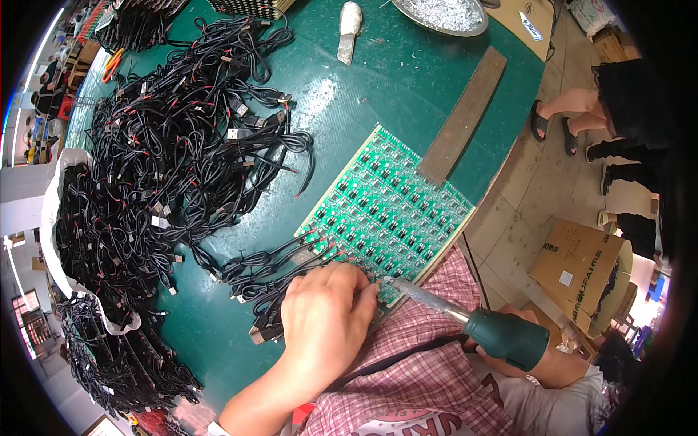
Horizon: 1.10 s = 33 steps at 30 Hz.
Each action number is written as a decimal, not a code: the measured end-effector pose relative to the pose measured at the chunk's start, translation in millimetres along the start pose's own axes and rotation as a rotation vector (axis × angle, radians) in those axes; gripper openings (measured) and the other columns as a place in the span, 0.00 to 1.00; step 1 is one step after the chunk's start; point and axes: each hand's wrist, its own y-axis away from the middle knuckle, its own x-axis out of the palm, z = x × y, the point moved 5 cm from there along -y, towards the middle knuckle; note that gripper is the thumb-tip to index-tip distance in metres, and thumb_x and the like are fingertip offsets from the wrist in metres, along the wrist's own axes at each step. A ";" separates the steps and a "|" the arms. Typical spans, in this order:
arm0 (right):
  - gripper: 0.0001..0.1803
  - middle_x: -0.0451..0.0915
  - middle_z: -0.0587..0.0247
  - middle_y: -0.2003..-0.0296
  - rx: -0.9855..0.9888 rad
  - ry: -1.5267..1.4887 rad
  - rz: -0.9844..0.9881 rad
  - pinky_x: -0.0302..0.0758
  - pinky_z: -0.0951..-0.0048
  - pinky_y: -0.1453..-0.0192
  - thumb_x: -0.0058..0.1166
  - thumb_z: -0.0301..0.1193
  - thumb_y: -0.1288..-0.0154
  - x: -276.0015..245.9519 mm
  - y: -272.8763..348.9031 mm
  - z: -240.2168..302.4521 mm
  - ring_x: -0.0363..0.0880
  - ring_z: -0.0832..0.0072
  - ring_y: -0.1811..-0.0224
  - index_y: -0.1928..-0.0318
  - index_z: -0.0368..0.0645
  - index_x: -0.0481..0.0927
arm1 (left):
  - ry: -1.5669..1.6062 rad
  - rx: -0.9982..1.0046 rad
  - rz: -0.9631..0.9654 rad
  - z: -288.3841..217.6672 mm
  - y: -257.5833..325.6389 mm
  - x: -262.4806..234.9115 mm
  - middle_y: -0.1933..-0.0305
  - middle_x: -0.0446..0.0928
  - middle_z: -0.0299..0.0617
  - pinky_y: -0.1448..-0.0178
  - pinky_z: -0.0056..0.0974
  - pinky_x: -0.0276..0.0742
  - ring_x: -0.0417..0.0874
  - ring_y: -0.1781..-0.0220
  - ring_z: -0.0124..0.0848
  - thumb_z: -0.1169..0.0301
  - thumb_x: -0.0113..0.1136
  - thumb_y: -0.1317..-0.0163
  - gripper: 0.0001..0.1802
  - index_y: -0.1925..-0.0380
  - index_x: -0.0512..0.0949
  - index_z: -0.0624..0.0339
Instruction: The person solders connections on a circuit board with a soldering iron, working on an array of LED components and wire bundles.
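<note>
I see the left hand (pixel 325 316) pressed flat on the near edge of the green circuit board (pixel 385 211), fingers pinning black cable (pixel 265 280) ends there. Right hand (pixel 523 356), near right, has its grip wrapped round a green-handled soldering iron (pixel 472 320), tip at the board's near edge. Big cable pile (pixel 160 167) sits left on the green worktop (pixel 392 80).

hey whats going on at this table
A person is soldering at a green table. Their right hand grips a green-handled soldering iron with its tip at the near edge of a green circuit board panel. The left hand presses down on thin black cables whose ends lie along that same board edge. A big heap of black cables with plugs lies to the left. A metal bar lies past the board's far corner.
</note>
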 end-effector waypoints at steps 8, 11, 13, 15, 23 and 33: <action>0.20 0.90 0.59 0.65 -0.011 0.029 -0.045 0.84 0.70 0.60 0.65 0.26 0.40 0.6 3.3 -0.4 0.91 0.65 0.65 0.47 0.34 0.79 | -0.036 0.026 -0.022 -4.0 3.1 2.5 0.72 0.81 0.41 0.57 0.47 0.73 0.82 0.66 0.43 0.69 0.72 0.43 0.09 0.71 0.80 0.58; 0.18 0.89 0.60 0.65 0.015 0.035 -0.055 0.84 0.68 0.60 0.65 0.26 0.41 -0.8 1.5 2.3 0.90 0.65 0.65 0.50 0.37 0.82 | -0.050 0.026 -0.022 -5.7 2.9 3.4 0.72 0.81 0.41 0.56 0.46 0.72 0.81 0.66 0.43 0.69 0.72 0.43 0.09 0.72 0.80 0.58; 0.16 0.89 0.61 0.65 0.019 0.062 -0.056 0.84 0.68 0.60 0.65 0.26 0.42 0.7 2.9 -0.3 0.90 0.65 0.65 0.52 0.38 0.83 | -0.049 0.019 -0.015 -5.7 2.9 3.1 0.72 0.80 0.40 0.56 0.46 0.72 0.81 0.66 0.43 0.69 0.72 0.43 0.09 0.72 0.80 0.58; 0.12 0.89 0.61 0.66 -0.032 0.103 -0.120 0.84 0.68 0.59 0.65 0.25 0.44 3.8 9.1 -5.9 0.89 0.66 0.65 0.57 0.41 0.85 | -0.043 0.021 -0.020 -4.2 3.6 2.3 0.72 0.80 0.41 0.56 0.46 0.72 0.81 0.66 0.43 0.69 0.72 0.43 0.09 0.72 0.80 0.58; 0.06 0.88 0.56 0.64 0.064 0.002 -0.143 0.84 0.64 0.55 0.62 0.22 0.39 5.0 11.5 -5.7 0.88 0.63 0.61 0.60 0.39 0.85 | -0.029 0.018 -0.006 -4.2 2.8 1.9 0.72 0.81 0.41 0.56 0.46 0.73 0.82 0.65 0.44 0.69 0.72 0.43 0.09 0.72 0.80 0.58; 0.14 0.85 0.62 0.62 0.268 -0.627 -0.200 0.80 0.73 0.57 0.58 0.22 0.32 -2.5 -64.5 16.3 0.85 0.75 0.61 0.46 0.40 0.80 | -0.025 0.018 -0.018 -2.3 2.8 1.3 0.72 0.81 0.42 0.55 0.47 0.73 0.82 0.65 0.44 0.68 0.73 0.43 0.09 0.72 0.81 0.58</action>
